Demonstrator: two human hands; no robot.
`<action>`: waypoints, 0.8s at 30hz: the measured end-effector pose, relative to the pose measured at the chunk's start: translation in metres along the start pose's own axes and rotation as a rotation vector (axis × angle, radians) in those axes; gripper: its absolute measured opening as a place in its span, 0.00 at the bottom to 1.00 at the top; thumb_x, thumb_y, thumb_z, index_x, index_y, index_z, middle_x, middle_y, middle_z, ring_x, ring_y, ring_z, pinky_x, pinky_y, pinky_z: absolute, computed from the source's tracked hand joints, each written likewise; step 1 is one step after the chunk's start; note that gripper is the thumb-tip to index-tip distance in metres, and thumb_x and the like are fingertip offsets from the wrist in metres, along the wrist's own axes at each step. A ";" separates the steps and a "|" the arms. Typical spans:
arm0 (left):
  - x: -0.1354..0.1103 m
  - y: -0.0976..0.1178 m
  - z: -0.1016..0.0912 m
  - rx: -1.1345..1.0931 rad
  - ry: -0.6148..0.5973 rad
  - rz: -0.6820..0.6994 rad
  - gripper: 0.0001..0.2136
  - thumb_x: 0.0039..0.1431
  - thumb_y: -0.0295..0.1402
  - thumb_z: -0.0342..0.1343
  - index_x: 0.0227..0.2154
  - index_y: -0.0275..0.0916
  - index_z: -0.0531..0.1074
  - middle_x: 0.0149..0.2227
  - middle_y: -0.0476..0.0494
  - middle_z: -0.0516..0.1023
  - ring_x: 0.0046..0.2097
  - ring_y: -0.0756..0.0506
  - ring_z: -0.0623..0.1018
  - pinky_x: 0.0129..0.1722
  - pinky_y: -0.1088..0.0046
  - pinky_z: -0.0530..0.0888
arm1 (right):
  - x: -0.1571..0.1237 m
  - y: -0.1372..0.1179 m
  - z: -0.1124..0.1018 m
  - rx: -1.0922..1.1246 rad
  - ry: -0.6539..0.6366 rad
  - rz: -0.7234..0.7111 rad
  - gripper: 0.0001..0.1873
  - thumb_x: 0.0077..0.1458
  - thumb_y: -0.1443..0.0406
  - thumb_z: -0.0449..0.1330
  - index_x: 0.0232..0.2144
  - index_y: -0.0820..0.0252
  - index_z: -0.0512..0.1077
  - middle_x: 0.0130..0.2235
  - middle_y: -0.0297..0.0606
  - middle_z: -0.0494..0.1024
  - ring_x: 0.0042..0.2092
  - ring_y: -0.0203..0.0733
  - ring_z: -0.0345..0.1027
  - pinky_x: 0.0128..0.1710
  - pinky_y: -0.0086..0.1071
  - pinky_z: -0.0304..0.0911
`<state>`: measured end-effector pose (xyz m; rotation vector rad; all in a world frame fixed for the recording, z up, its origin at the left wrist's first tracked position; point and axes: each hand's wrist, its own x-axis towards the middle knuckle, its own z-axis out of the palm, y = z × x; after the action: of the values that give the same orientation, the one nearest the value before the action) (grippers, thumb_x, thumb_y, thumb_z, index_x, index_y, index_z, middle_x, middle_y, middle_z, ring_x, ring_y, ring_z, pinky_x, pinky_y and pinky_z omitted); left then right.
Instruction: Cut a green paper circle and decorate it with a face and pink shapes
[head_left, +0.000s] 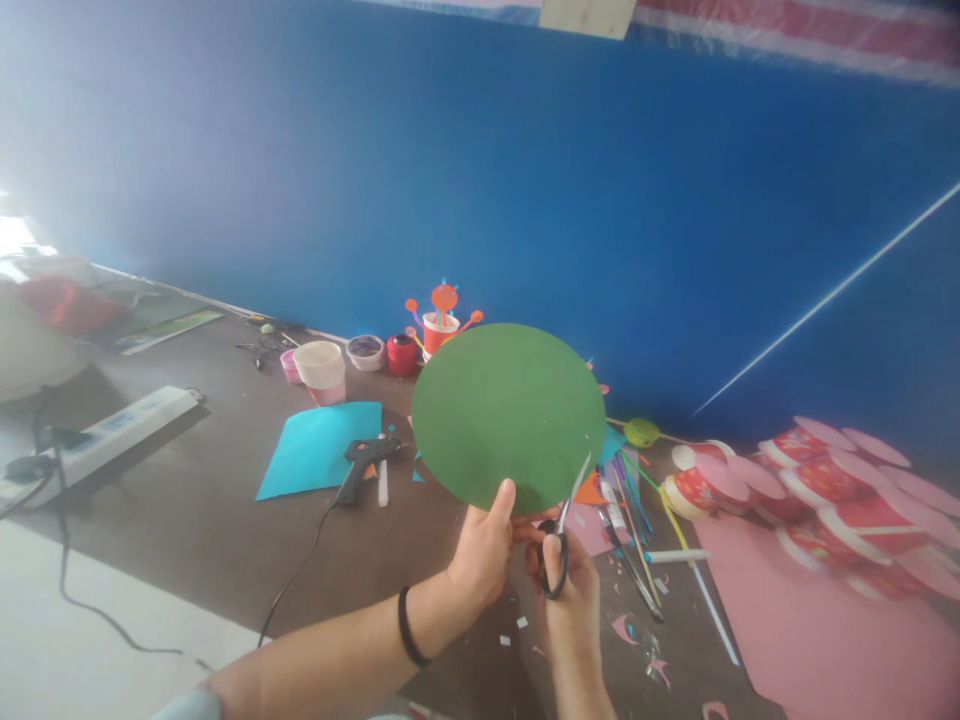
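A round green paper disc [510, 410] is held up in front of me. My left hand [484, 555] pinches its lower edge, thumb on the front face and fingers behind; a dark band circles that wrist. In my right hand [571, 590] is a pair of scissors [553, 565] with black handles, fingers in the loops. Their blades point up and right, close against the disc's lower right edge; whether they cut into it I cannot tell.
Left of the disc lie a black glue gun [360, 465], blue paper [322, 445], a paper cup [321, 370] and a white power strip [120, 440]. To the right are pink paper [817, 620], red cups with pink discs [817, 475], and scattered sticks and scraps. A blue wall [465, 170] rises behind.
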<state>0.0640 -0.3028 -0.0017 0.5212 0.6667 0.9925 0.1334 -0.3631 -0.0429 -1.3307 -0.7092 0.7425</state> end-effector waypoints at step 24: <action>-0.006 0.007 0.002 -0.001 0.012 -0.008 0.25 0.54 0.42 0.59 0.51 0.38 0.59 0.42 0.38 0.77 0.34 0.43 0.80 0.23 0.76 0.74 | -0.005 -0.015 -0.005 -0.118 -0.006 0.012 0.22 0.51 0.47 0.56 0.21 0.58 0.63 0.17 0.27 0.60 0.20 0.32 0.51 0.19 0.27 0.45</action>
<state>0.0593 -0.3046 0.0061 0.5112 0.6785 0.9892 0.1355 -0.3718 -0.0292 -1.4410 -0.7600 0.7235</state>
